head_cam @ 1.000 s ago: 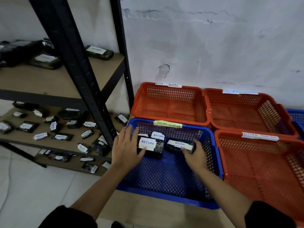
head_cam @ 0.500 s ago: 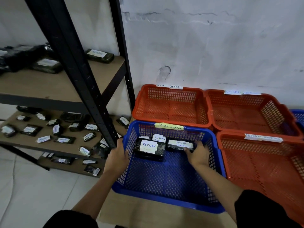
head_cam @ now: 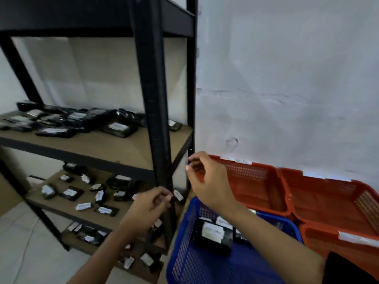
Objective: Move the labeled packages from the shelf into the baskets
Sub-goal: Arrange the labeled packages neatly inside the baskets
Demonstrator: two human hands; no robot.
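Black packages with white labels lie across the metal shelf: a pile [head_cam: 118, 127] on the upper board and several small ones [head_cam: 70, 193] on the boards below. A blue basket [head_cam: 183, 244] beside the shelf holds a few labeled packages [head_cam: 212, 233]. My left hand [head_cam: 148, 211] hovers in front of the shelf's black post, fingers loosely curled, holding nothing. My right hand [head_cam: 207, 181] is lifted above the blue basket near the shelf's right edge, fingers loosely bent and empty. The view is motion-blurred.
The black front post [head_cam: 158, 119] of the shelf stands between my hands and the boards. Orange baskets [head_cam: 256, 185] [head_cam: 328, 195] line the white wall, another orange basket [head_cam: 340, 244] sits right of the blue one. Pale floor lies at the lower left.
Both hands have left the blue basket and risen up and left toward the shelf. The packages they touched stay in the basket. My view has swung up and left.
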